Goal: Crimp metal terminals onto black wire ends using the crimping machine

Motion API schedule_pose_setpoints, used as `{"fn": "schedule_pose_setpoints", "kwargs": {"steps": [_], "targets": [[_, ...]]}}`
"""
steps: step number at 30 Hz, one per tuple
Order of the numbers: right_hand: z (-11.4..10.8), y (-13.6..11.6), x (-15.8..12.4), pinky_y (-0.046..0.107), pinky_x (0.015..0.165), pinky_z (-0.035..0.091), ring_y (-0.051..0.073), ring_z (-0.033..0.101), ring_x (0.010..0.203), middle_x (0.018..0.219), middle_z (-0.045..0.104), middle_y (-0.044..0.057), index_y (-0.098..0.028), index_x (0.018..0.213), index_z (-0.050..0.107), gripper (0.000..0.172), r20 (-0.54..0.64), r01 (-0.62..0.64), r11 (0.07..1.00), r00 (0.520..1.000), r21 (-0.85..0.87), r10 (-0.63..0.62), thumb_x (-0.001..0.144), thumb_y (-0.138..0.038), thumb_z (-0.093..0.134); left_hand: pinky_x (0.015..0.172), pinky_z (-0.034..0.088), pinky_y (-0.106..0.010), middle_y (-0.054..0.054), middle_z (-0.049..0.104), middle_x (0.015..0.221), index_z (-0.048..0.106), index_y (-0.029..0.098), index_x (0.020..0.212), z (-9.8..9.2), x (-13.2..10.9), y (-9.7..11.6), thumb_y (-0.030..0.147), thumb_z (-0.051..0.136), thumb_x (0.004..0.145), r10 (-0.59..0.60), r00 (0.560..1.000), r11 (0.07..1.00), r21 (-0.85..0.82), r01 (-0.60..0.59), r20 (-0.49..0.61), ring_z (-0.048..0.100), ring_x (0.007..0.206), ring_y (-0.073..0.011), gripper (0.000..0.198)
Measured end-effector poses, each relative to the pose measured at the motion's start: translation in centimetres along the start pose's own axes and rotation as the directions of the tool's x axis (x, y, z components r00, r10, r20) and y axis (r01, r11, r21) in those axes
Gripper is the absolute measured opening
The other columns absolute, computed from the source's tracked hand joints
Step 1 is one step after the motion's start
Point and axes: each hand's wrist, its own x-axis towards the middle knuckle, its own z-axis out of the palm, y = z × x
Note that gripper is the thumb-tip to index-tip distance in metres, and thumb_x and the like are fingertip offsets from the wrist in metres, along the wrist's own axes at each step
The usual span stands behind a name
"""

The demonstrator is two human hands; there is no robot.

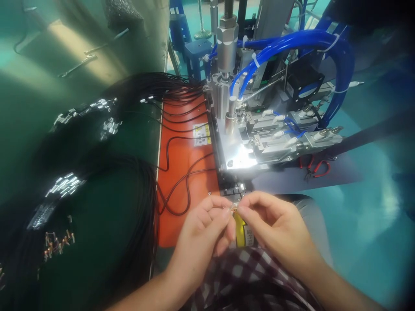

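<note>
- A factory workshop
- Metal machine [272, 149] at 2 o'clock with blue hoses [292, 39]
- Black cables [142, 87], bundled, from 8 to 10 o'clock
- Red-handled pliers [310, 173] at 3 o'clock
- Blue stool [198, 48] at 12 o'clock

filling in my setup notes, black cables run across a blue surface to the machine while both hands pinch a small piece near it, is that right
Only the colour is wrong: the head view shows the black cables running across an orange surface, not blue, to the machine, while the left hand and right hand pinch a small piece near it.
</note>
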Motion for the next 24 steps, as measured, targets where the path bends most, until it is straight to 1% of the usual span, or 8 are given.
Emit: {"fn": "schedule_pose_setpoints", "kwargs": {"steps": [6,9,12,15,19,24], "targets": [[-0.24,-0.33,0.06,0.021,0.04,0.027,0.008,0.033,0.044,0.051,0.042,-0.006,-0.018,0.083,0.064,0.016,-0.009,0.027,1.0,1.0,-0.011,-0.027,0.082,-0.034,0.064,0.042,0.021,-0.018,0.004,0.055,0.055,0.052,0.017,0.092,0.12,-0.09,-0.2,0.03,0.055,0.09,-0.007,1.0,1.0,0.002,0.007,0.005,0.033,0.039,-0.0028,0.014],[-0.31,-0.35,-0.07,0.022,0.045,0.031,0.01,0.039,0.049,0.055,0.046,-0.004,-0.018,0.077,0.062,0.019,0.022,0.037,0.998,0.999,-0.045,-0.036,0.083,-0.035,0.064,0.041,0.021,-0.018,0.004,0.055,0.055,0.052,0.017,0.091,0.28,-0.09,-0.25,0.031,0.057,0.089,-0.02,1.0,1.0,0.001,0.02,0.011,0.033,0.039,-0.0027,0.015],[-0.36,-0.34,-0.25,0.023,0.048,0.033,0.01,0.041,0.052,0.059,0.048,-0.003,-0.018,0.073,0.058,0.022,0.042,0.033,0.997,0.999,-0.075,-0.03,0.087,-0.035,0.059,0.042,0.022,-0.017,0.005,0.055,0.054,0.051,0.017,0.09,0.28,-0.07,-0.25,0.03,0.056,0.09,0.002,1.0,1.0,0.004,-0.002,0.016,0.033,0.039,-0.0022,0.014],[-0.35,-0.32,-0.4,0.021,0.046,0.031,0.009,0.038,0.051,0.06,0.046,-0.004,-0.018,0.075,0.056,0.023,0.066,0.011,0.997,0.998,-0.078,-0.006,0.089,-0.036,0.056,0.042,0.022,-0.017,0.006,0.054,0.055,0.05,0.018,0.09,0.13,-0.13,-0.21,0.027,0.054,0.091,0.022,1.0,1.0,-0.009,-0.022,0.015,0.032,0.039,-0.0018,0.01],[-0.17,-0.3,-0.43,0.019,0.041,0.024,0.007,0.031,0.048,0.057,0.039,-0.007,-0.019,0.075,0.055,0.023,0.07,-0.018,0.999,0.997,-0.049,0.021,0.09,-0.036,0.055,0.04,0.02,-0.016,0.006,0.053,0.054,0.048,0.019,0.09,0.02,-0.2,-0.17,0.026,0.053,0.091,-0.007,0.999,0.996,-0.089,0.01,0.037,0.03,0.037,-0.0021,0.008],[0.01,-0.56,-0.19,0.017,0.039,0.023,0.006,0.029,0.045,0.054,0.037,-0.008,-0.018,0.074,0.054,0.023,0.077,-0.02,1.0,0.997,-0.001,0.02,0.09,-0.034,0.056,0.039,0.019,-0.015,0.007,0.053,0.054,0.046,0.02,0.09,0.06,-0.03,-0.13,0.026,0.053,0.091,-0.017,0.998,0.993,-0.113,0.024,0.06,0.03,0.037,-0.0022,0.009]]}}
